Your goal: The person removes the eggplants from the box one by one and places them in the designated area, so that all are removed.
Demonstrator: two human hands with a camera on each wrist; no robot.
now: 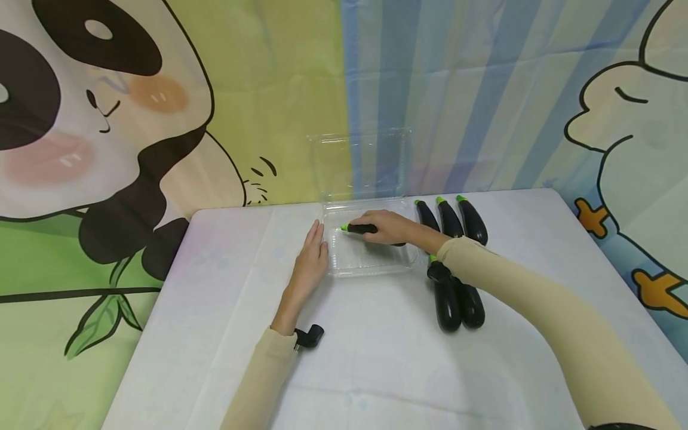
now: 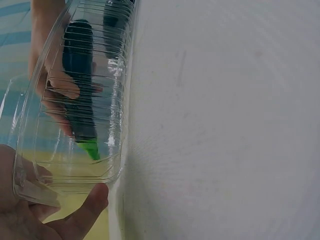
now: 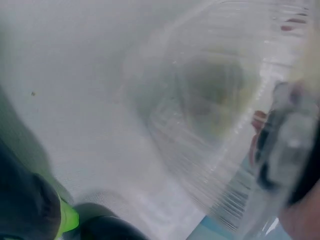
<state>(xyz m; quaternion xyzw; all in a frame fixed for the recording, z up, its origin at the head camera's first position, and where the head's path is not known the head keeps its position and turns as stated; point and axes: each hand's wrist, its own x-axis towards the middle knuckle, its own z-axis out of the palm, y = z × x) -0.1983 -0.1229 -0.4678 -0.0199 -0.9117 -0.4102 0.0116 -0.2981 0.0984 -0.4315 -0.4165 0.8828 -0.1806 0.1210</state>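
Observation:
A clear plastic clamshell box (image 1: pixel 344 263) sits at the back of the table, its lid (image 1: pixel 360 170) raised upright behind it. My right hand (image 1: pixel 391 227) reaches over the box and grips a dark eggplant (image 1: pixel 362 229) with a bright green stem end pointing left. Through the clear wall in the left wrist view, the same eggplant (image 2: pixel 79 52) shows lengthwise with fingers curled round it. At the box's left side rests my left hand (image 1: pixel 312 260), its fingers fairly straight and touching the wall. Whether the held eggplant touches the box floor, I cannot tell.
Several more eggplants lie right of the box: a back row (image 1: pixel 473 221) with green ends away from me, and a nearer group (image 1: pixel 447 304) partly hidden by my right forearm. A white cloth covers the table (image 1: pixel 365 370). A printed curtain (image 1: pixel 290 89) hangs behind.

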